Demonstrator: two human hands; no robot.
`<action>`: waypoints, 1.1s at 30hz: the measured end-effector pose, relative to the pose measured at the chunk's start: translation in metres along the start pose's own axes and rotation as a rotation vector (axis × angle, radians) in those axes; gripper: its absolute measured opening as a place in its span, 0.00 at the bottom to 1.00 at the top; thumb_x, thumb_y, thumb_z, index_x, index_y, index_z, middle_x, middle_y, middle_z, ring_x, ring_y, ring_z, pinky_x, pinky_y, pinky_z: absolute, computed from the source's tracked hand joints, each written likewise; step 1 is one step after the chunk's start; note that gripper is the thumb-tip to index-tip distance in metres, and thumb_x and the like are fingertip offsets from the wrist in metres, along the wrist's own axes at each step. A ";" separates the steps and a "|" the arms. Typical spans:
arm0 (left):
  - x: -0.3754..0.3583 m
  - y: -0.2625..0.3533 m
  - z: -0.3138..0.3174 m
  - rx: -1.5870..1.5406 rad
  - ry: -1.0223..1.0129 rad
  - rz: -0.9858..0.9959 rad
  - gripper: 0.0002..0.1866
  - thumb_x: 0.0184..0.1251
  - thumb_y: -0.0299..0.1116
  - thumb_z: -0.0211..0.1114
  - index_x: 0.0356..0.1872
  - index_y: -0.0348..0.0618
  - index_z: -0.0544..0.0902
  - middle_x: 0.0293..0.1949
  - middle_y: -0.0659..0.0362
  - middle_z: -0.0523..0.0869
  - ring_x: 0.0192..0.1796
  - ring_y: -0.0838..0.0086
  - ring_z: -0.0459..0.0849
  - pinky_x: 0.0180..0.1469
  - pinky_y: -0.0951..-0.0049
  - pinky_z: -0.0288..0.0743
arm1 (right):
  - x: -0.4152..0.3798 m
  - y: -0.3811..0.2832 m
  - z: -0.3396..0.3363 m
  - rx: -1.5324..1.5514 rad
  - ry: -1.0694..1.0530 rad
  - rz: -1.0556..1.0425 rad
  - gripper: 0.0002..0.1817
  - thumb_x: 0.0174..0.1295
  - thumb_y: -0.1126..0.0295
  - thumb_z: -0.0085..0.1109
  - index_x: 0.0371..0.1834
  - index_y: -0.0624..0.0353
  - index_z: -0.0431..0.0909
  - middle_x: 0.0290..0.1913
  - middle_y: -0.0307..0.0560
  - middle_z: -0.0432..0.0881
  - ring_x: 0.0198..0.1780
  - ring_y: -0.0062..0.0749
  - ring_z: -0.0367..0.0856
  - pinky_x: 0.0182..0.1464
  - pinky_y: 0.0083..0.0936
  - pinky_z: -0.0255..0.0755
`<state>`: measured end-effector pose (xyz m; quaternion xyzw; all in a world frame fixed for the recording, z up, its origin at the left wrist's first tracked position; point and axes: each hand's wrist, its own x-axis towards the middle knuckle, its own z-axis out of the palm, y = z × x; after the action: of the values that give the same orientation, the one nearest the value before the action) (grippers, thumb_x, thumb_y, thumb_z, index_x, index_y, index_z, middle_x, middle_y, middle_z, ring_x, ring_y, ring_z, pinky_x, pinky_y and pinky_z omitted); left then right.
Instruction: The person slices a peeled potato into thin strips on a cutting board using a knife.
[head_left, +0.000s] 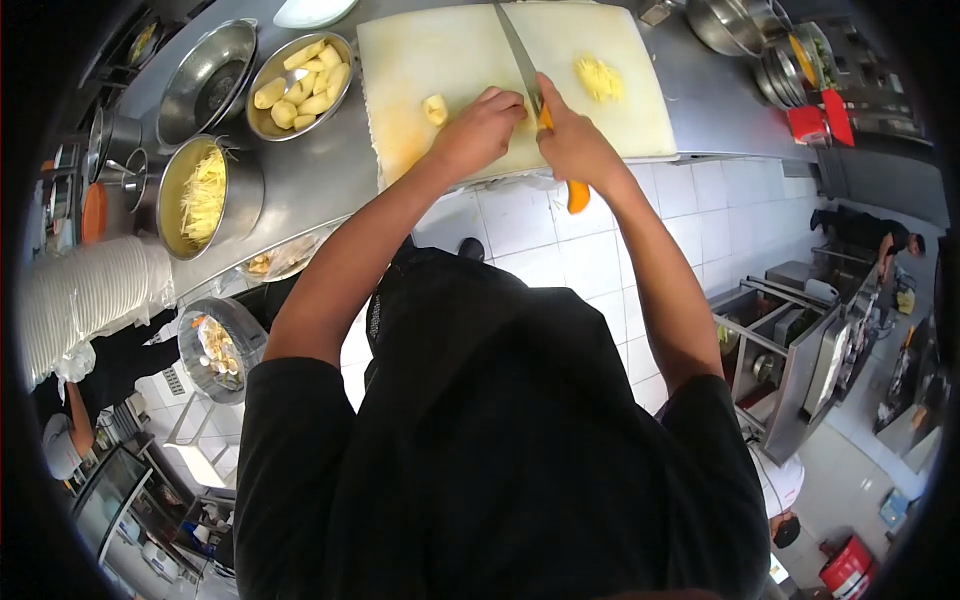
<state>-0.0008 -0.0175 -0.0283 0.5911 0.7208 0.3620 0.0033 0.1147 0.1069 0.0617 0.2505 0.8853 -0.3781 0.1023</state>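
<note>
My right hand (580,150) grips a kitchen knife (518,45) by its orange handle, index finger along the base of the blade, which points away across the white cutting board (400,50). Beside the blade, my left hand (482,130) rests on the board with its fingers curled; what lies under them is mostly hidden. Left of it sits a cut piece of peeled potato (434,110). A small heap of pale yellow shreds (598,78) lies on the board, right of the knife.
Left on the steel counter stand a bowl (256,118) of peeled potatoes, a pot (250,190) of shreds and an empty colander (205,80). Stacked plates (95,295) are farther left. A waste bin (240,375) is below. Other people work at both sides.
</note>
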 end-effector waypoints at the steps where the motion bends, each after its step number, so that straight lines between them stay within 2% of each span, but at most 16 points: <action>1: 0.000 0.001 0.001 0.002 -0.004 -0.004 0.15 0.54 0.16 0.59 0.44 0.34 0.84 0.51 0.56 0.83 0.56 0.61 0.78 0.59 0.66 0.75 | -0.014 0.002 0.002 -0.034 0.010 -0.011 0.42 0.62 0.77 0.45 0.82 0.51 0.43 0.30 0.65 0.83 0.23 0.48 0.83 0.37 0.42 0.79; 3: -0.001 0.000 0.002 0.015 -0.008 -0.022 0.16 0.54 0.16 0.59 0.45 0.35 0.85 0.51 0.58 0.82 0.58 0.65 0.76 0.61 0.68 0.75 | -0.044 0.006 0.008 -0.100 0.022 -0.043 0.42 0.62 0.77 0.45 0.81 0.51 0.43 0.32 0.69 0.83 0.26 0.54 0.84 0.39 0.45 0.79; 6: -0.002 0.004 0.001 -0.009 0.028 -0.019 0.15 0.55 0.16 0.58 0.44 0.34 0.84 0.51 0.55 0.83 0.56 0.60 0.79 0.59 0.66 0.76 | -0.061 -0.002 0.015 -0.158 0.009 -0.019 0.43 0.60 0.76 0.47 0.80 0.58 0.42 0.34 0.75 0.82 0.40 0.69 0.82 0.47 0.52 0.75; 7: -0.001 0.005 0.000 -0.011 0.025 -0.024 0.15 0.55 0.16 0.58 0.44 0.34 0.84 0.50 0.55 0.83 0.55 0.60 0.79 0.59 0.66 0.76 | -0.047 0.012 0.029 -0.158 0.178 -0.196 0.43 0.60 0.75 0.47 0.81 0.56 0.43 0.32 0.73 0.82 0.37 0.68 0.82 0.44 0.52 0.75; 8: 0.000 0.006 -0.002 -0.011 0.021 -0.025 0.15 0.55 0.16 0.59 0.44 0.33 0.84 0.50 0.55 0.84 0.55 0.60 0.79 0.58 0.66 0.76 | -0.030 0.026 0.031 -0.145 0.163 -0.172 0.43 0.60 0.75 0.47 0.81 0.55 0.43 0.32 0.72 0.82 0.37 0.68 0.82 0.44 0.52 0.75; 13: 0.003 0.002 -0.002 -0.013 -0.012 -0.006 0.15 0.55 0.16 0.59 0.44 0.33 0.84 0.49 0.56 0.84 0.54 0.61 0.79 0.58 0.65 0.76 | 0.020 0.005 0.006 -0.014 0.023 -0.026 0.42 0.60 0.75 0.46 0.81 0.56 0.43 0.32 0.71 0.83 0.36 0.66 0.82 0.44 0.52 0.75; 16: 0.000 0.004 -0.003 -0.035 0.015 -0.001 0.15 0.54 0.16 0.59 0.43 0.32 0.84 0.49 0.55 0.84 0.54 0.60 0.79 0.58 0.65 0.76 | -0.018 -0.018 -0.011 0.050 -0.098 0.118 0.43 0.60 0.76 0.47 0.80 0.56 0.44 0.32 0.72 0.83 0.37 0.68 0.82 0.46 0.54 0.74; 19: -0.002 0.004 -0.003 -0.040 0.022 -0.004 0.15 0.53 0.15 0.58 0.43 0.32 0.84 0.49 0.55 0.84 0.54 0.60 0.79 0.58 0.65 0.76 | -0.057 0.000 0.003 -0.104 -0.010 -0.031 0.44 0.59 0.77 0.48 0.80 0.56 0.43 0.31 0.72 0.82 0.37 0.67 0.82 0.46 0.54 0.74; 23: 0.000 0.006 -0.001 -0.044 0.025 -0.015 0.15 0.53 0.15 0.58 0.43 0.33 0.84 0.49 0.55 0.84 0.54 0.59 0.79 0.58 0.64 0.76 | -0.065 -0.001 0.017 -0.141 0.017 -0.030 0.45 0.58 0.78 0.49 0.81 0.55 0.41 0.32 0.74 0.82 0.38 0.70 0.82 0.46 0.55 0.74; 26: -0.001 0.003 0.000 -0.041 0.015 -0.011 0.15 0.54 0.15 0.58 0.43 0.33 0.84 0.49 0.55 0.84 0.55 0.60 0.79 0.58 0.64 0.76 | -0.018 0.014 0.030 -0.103 0.083 -0.071 0.45 0.59 0.77 0.47 0.81 0.54 0.41 0.31 0.71 0.82 0.34 0.65 0.83 0.44 0.52 0.76; 28: -0.001 0.002 0.000 -0.037 -0.003 -0.017 0.15 0.54 0.15 0.58 0.44 0.33 0.85 0.50 0.55 0.84 0.55 0.60 0.79 0.59 0.64 0.76 | 0.009 0.004 0.016 -0.008 0.027 -0.026 0.44 0.59 0.76 0.45 0.81 0.54 0.41 0.30 0.69 0.83 0.30 0.60 0.83 0.43 0.48 0.77; 29: -0.001 0.003 -0.001 -0.039 -0.020 -0.023 0.15 0.55 0.15 0.58 0.44 0.33 0.85 0.50 0.55 0.84 0.55 0.60 0.79 0.59 0.64 0.76 | 0.012 -0.001 0.008 0.040 0.001 0.001 0.44 0.59 0.75 0.44 0.81 0.53 0.42 0.30 0.68 0.83 0.28 0.58 0.83 0.42 0.47 0.78; 32: 0.001 0.002 -0.004 -0.024 -0.004 -0.014 0.15 0.55 0.16 0.59 0.44 0.34 0.85 0.50 0.55 0.84 0.56 0.60 0.79 0.59 0.64 0.76 | 0.002 -0.012 -0.005 0.071 -0.040 0.061 0.41 0.63 0.74 0.44 0.82 0.49 0.43 0.29 0.60 0.83 0.21 0.43 0.82 0.33 0.38 0.80; 33: -0.001 0.003 -0.003 -0.025 0.008 -0.012 0.15 0.55 0.16 0.59 0.44 0.34 0.84 0.50 0.55 0.84 0.56 0.60 0.79 0.59 0.64 0.76 | -0.008 -0.016 -0.008 0.062 -0.055 0.078 0.42 0.63 0.75 0.44 0.82 0.50 0.43 0.29 0.59 0.83 0.21 0.42 0.82 0.33 0.37 0.80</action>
<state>0.0006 -0.0195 -0.0254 0.5852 0.7198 0.3733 0.0101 0.1130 0.1001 0.0798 0.2773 0.8595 -0.4081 0.1336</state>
